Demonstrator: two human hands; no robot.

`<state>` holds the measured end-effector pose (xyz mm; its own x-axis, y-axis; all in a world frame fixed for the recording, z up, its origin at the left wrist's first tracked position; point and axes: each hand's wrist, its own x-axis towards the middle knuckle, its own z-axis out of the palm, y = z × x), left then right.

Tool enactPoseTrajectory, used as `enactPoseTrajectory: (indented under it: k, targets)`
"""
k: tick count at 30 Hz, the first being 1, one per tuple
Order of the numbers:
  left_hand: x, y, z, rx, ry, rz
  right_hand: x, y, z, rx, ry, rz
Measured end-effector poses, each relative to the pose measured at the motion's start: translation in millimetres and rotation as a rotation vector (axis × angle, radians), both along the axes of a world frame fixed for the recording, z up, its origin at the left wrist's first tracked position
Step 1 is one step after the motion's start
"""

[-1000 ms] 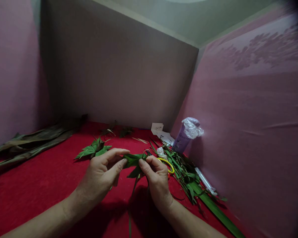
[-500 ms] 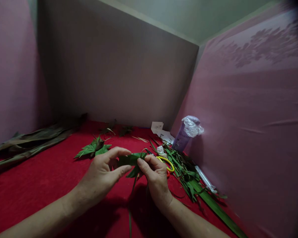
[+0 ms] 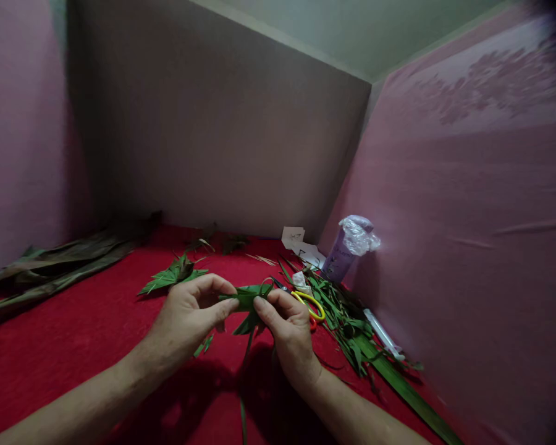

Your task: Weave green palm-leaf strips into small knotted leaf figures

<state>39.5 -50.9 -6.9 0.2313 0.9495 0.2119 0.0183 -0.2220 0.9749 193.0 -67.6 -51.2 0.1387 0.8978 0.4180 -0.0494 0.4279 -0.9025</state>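
Note:
My left hand (image 3: 188,318) and my right hand (image 3: 290,334) meet over the red cloth (image 3: 74,346), each pinching one end of a folded green leaf piece (image 3: 248,300). The left thumb and forefinger grip its left end, the right fingers press its right end. Narrow leaf strips hang down from the piece between my wrists. Both hands are closed on it.
A finished green leaf shape (image 3: 173,276) lies beyond my left hand. Yellow-handled scissors (image 3: 311,304) and a heap of cut leaves (image 3: 352,321) lie to the right, beside a purple cup (image 3: 340,254) with a plastic bag. Long dried leaves (image 3: 50,266) lie far left. Paper slips (image 3: 301,244) sit by the wall.
My hands have shifted slightly, with the left fingers closing tighter on the leaf piece. A short leaf tip now shows below my left hand.

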Motion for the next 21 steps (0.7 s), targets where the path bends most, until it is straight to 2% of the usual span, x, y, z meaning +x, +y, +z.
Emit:
enactPoseTrajectory:
  k: [7,21]
  targets:
    - [-2.0,3.1,-3.1,-0.037,-0.031,-0.055,-0.5,-0.4,1.8,0.007,-0.017,0.009]
    - [-1.7,1.7,-2.6,-0.020,-0.024,-0.021,0.2,-0.5,0.7,0.006,-0.031,-0.006]
